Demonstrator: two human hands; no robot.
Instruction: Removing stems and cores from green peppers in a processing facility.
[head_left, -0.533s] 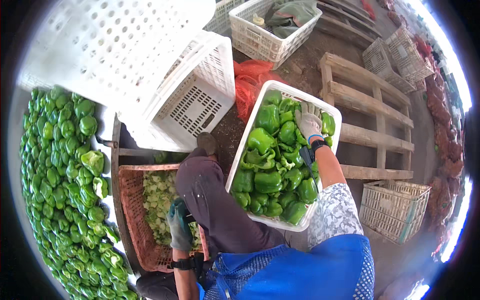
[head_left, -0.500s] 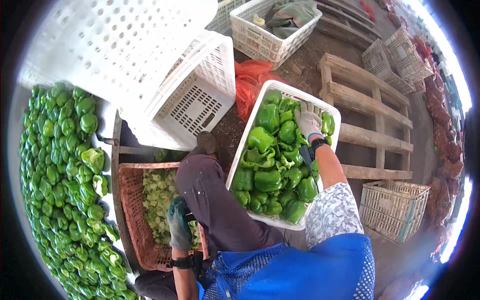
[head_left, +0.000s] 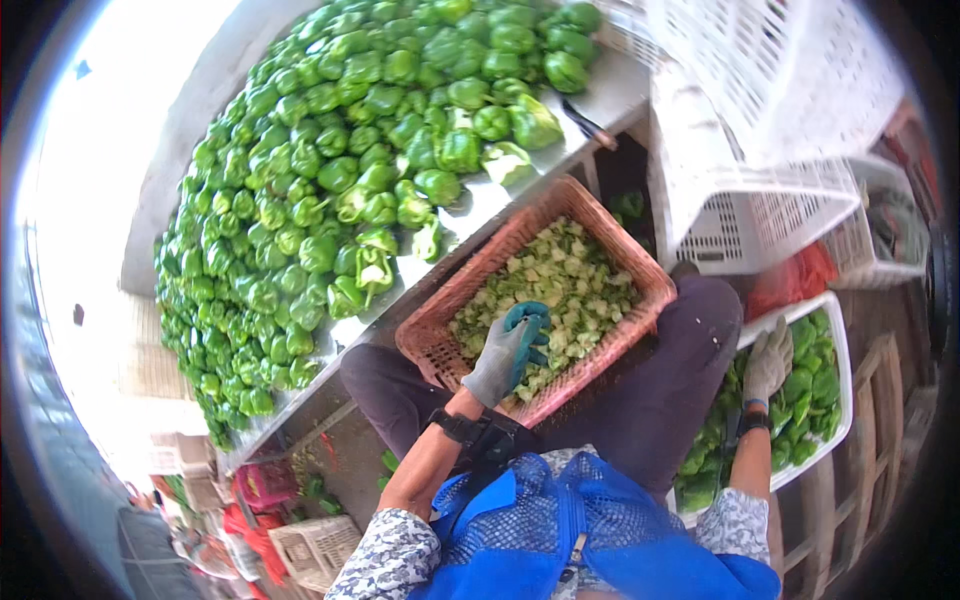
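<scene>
My left hand [head_left: 508,352], in a grey and teal glove, hovers over a pink basket [head_left: 622,242] of pale green pepper trimmings [head_left: 560,280]. Its fingers are curled in; whatever they may hold is hidden. On the right, my right hand [head_left: 768,364] in a pale glove rests on green bell peppers [head_left: 797,385] inside a white crate [head_left: 842,400], fingers stretched out. A big heap of green bell peppers [head_left: 330,170] covers the metal table [head_left: 405,272] at the left and front. Several cut peppers [head_left: 505,163] lie along its edge.
A thin tool with a brown handle [head_left: 600,136] juts over the table edge. Stacked white crates [head_left: 745,215] stand far right, beside red netting [head_left: 795,280]. A wooden pallet [head_left: 868,470] lies right of the pepper crate. My knees flank the pink basket.
My view has swung left, so the table and pink basket now sit centrally. My left hand has come up over the trimmings. The right hand stays on the peppers in the white crate.
</scene>
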